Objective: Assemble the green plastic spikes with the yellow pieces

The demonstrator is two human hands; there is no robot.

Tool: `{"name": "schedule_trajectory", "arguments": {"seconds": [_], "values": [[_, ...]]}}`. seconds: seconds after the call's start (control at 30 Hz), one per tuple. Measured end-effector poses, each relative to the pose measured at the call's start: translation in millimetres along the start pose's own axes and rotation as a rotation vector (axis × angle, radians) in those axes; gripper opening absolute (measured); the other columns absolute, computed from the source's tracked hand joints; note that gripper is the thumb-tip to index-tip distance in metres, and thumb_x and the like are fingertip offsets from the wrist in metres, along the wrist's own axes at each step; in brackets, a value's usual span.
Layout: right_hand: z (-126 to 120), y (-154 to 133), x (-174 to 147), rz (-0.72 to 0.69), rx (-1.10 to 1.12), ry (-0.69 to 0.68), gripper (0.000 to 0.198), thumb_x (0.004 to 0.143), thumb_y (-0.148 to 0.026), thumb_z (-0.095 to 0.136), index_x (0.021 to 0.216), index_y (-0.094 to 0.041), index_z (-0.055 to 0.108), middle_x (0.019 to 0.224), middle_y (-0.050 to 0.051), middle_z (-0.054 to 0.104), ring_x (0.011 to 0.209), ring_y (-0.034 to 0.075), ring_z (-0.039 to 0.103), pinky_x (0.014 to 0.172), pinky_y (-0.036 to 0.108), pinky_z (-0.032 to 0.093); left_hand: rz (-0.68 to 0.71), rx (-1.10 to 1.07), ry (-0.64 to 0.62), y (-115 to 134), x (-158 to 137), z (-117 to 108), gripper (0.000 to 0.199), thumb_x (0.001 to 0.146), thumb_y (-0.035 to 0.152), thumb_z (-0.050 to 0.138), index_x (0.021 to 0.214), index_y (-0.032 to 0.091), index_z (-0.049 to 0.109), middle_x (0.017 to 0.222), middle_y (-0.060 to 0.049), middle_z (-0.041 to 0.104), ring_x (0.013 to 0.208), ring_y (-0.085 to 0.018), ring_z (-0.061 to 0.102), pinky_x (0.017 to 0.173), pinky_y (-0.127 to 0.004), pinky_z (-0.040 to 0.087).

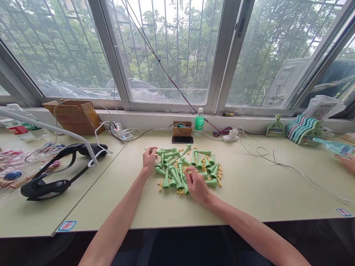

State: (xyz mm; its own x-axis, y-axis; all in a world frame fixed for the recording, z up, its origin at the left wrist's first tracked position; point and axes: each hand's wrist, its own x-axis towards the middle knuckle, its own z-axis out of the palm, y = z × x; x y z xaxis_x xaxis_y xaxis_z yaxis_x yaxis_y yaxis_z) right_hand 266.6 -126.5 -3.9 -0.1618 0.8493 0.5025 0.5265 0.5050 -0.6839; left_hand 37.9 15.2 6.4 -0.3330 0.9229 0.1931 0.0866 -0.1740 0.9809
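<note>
A loose pile of green plastic cone-shaped spikes (172,173) lies on the pale table, with small yellow plastic pieces (219,173) scattered among and around them. At the pile's left edge, my left hand (150,159) is closed in a pinch around a green spike (159,152). Part of that spike is hidden by the fingers, and a thin tip pokes out on the left. Over the front right of the pile is my right hand (197,184), its fingers bent and apart. I see nothing held in it.
Behind the pile are a black phone (182,140), a small cardboard box (182,129) and a green-labelled bottle (199,122). A black strapped headset (55,183) lies left. White cables (273,159) cross the right side, near green hangers (303,130). Another person's hand (346,162) shows far right.
</note>
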Motion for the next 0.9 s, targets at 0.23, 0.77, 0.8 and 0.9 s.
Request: {"name": "schedule_trajectory", "arguments": {"seconds": [0.23, 0.77, 0.8, 0.9], "values": [[11.6, -0.6, -7.6, -0.021, -0.009, 0.009, 0.02, 0.099, -0.034, 0.034, 0.102, -0.02, 0.048, 0.052, -0.007, 0.04, 0.042, 0.012, 0.036, 0.046, 0.022, 0.025, 0.002, -0.105, -0.15, 1.5, 8.2, -0.8, 0.026, 0.075, 0.034, 0.063, 0.093, 0.015, 0.065, 0.086, -0.008, 0.066, 0.081, -0.019, 0.064, 0.071, -0.031, 0.053], [29.9, 7.2, 8.7, -0.161, -0.162, 0.03, 0.021, 0.1, -0.031, 0.033, 0.104, -0.018, 0.05, 0.058, -0.004, 0.051, 0.046, 0.011, 0.044, 0.052, 0.022, 0.029, -0.01, -0.154, -0.211, -3.0, 8.5, 2.8, 0.028, 0.076, 0.035, 0.062, 0.096, 0.015, 0.065, 0.078, -0.007, 0.067, 0.078, -0.021, 0.067, 0.064, -0.031, 0.053], [30.2, 6.9, 9.4, -0.165, -0.158, 0.035, 0.021, 0.1, -0.03, 0.033, 0.104, -0.018, 0.05, 0.058, -0.004, 0.051, 0.046, 0.011, 0.044, 0.052, 0.022, 0.029, -0.007, -0.154, -0.205, -3.7, 9.5, 2.7, 0.028, 0.076, 0.035, 0.062, 0.096, 0.016, 0.065, 0.077, -0.007, 0.067, 0.079, -0.021, 0.067, 0.065, -0.03, 0.053], [30.0, 5.7, 10.4, -0.168, -0.148, 0.045, 0.02, 0.1, -0.029, 0.033, 0.104, -0.018, 0.049, 0.056, -0.005, 0.05, 0.046, 0.011, 0.044, 0.052, 0.022, 0.028, -0.004, -0.158, -0.183, -6.0, 13.2, 3.3, 0.027, 0.075, 0.034, 0.062, 0.095, 0.016, 0.064, 0.077, -0.006, 0.066, 0.083, -0.021, 0.066, 0.068, -0.03, 0.053]]}}
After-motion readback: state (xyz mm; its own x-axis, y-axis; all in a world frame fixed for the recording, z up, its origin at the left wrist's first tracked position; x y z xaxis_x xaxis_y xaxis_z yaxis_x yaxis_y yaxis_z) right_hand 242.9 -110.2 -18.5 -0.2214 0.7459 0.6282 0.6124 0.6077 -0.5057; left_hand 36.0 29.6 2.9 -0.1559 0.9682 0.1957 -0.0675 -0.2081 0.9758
